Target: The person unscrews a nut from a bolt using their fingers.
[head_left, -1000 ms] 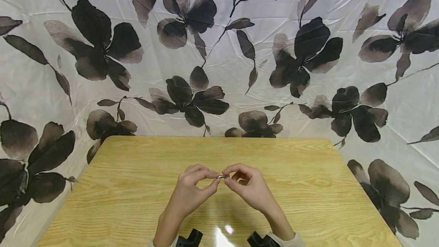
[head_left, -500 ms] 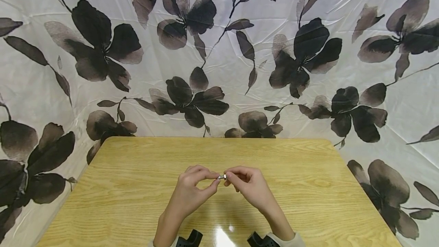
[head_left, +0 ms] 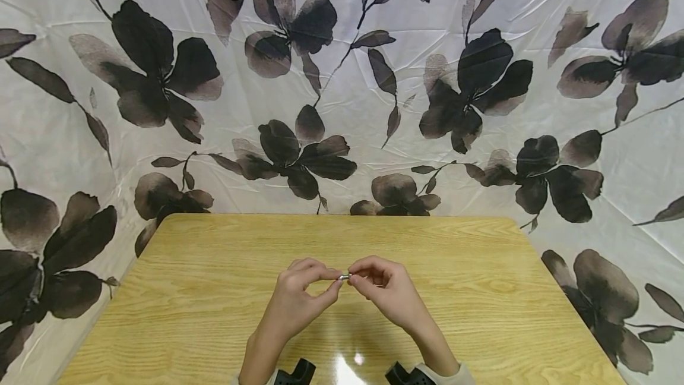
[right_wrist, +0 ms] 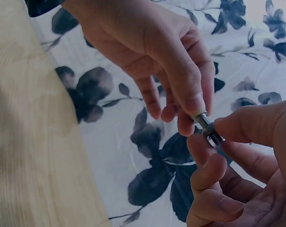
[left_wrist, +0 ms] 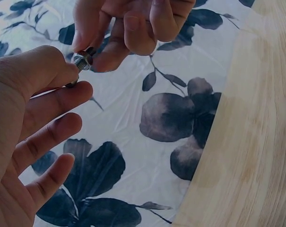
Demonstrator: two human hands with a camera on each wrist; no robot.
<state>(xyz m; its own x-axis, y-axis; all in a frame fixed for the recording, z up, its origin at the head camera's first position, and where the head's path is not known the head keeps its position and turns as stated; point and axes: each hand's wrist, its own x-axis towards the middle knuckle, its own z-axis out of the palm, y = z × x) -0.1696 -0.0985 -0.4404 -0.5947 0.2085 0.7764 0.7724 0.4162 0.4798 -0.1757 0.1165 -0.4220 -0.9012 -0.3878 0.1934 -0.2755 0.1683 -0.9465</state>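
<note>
In the head view, my left hand [head_left: 300,291] and right hand [head_left: 389,287] meet over the middle of the table. Between their fingertips lies a small silver bolt [right_wrist: 203,118], held roughly level. Thumb and forefinger of the left hand pinch one end of it and hide that end; the other left fingers are spread in the left wrist view. A nut [left_wrist: 88,57] sits round the bolt's thread, and the right thumb and forefinger pinch it. Past the nut, the dark threaded tip [right_wrist: 216,138] sticks out between the right fingers.
The wood-grain table [head_left: 214,254] stretches out below and beyond both hands. A white cloth with dark flowers [head_left: 385,106] hangs behind it and along both sides. Black devices [head_left: 408,373] are strapped at both wrists.
My right thumb and forefinger have shifted round the nut, the thumb moving up over it and then back down. The left hand keeps its grip and place.
</note>
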